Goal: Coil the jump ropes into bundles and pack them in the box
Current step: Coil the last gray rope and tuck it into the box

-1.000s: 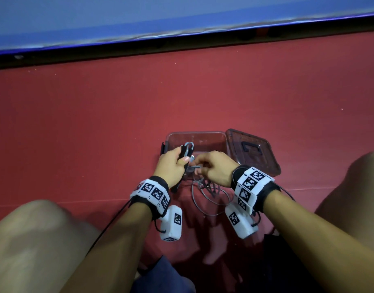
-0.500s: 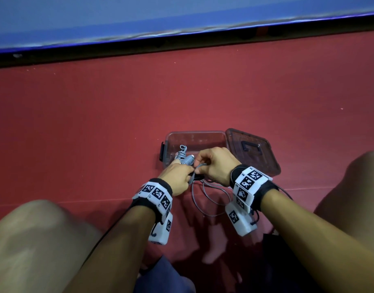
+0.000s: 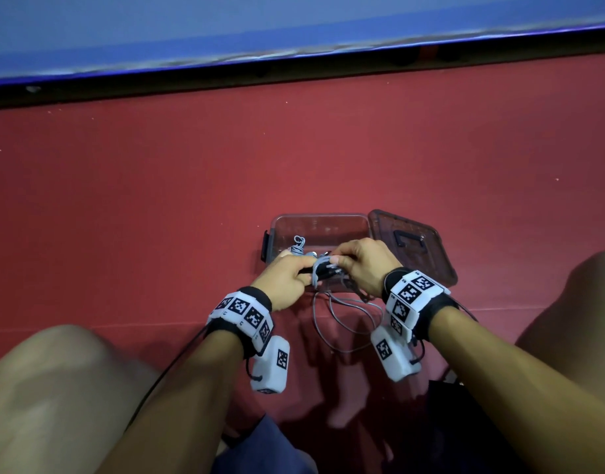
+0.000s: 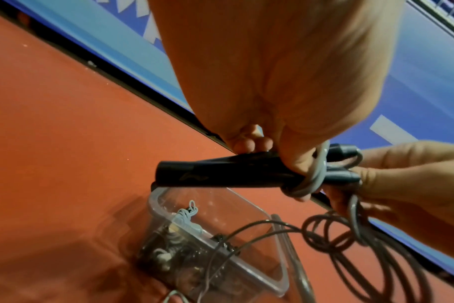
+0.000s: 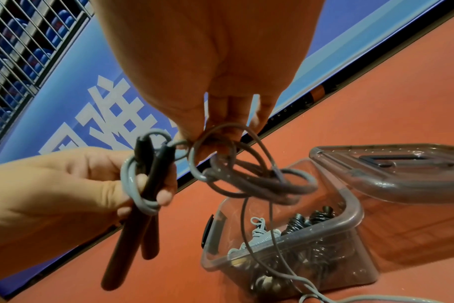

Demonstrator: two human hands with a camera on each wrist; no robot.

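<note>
While held above the clear plastic storage box (image 3: 316, 223) on the red floor (image 3: 157, 206), lying side by side in the left hand (image 3: 284, 278): the two black cylindrical jump-rope handles (image 4: 220, 172), fingers and thumb curled round both. Wound about those handles near their cord ends, a few turns of thin grey rope cord (image 5: 132, 184). Pinching the loose loops of that same cord just beside the handles, the right hand (image 3: 361, 265), fingertips (image 5: 231, 121) closed on it. Hanging from that grip, several slack loops, trailing down past the box rim to the floor near the knees. Inside the box, already coiled rope bundles (image 5: 293, 231), grey and black. Leaning against the box's right side, its smoky translucent lid (image 3: 410, 248) with a dark handle.
</note>
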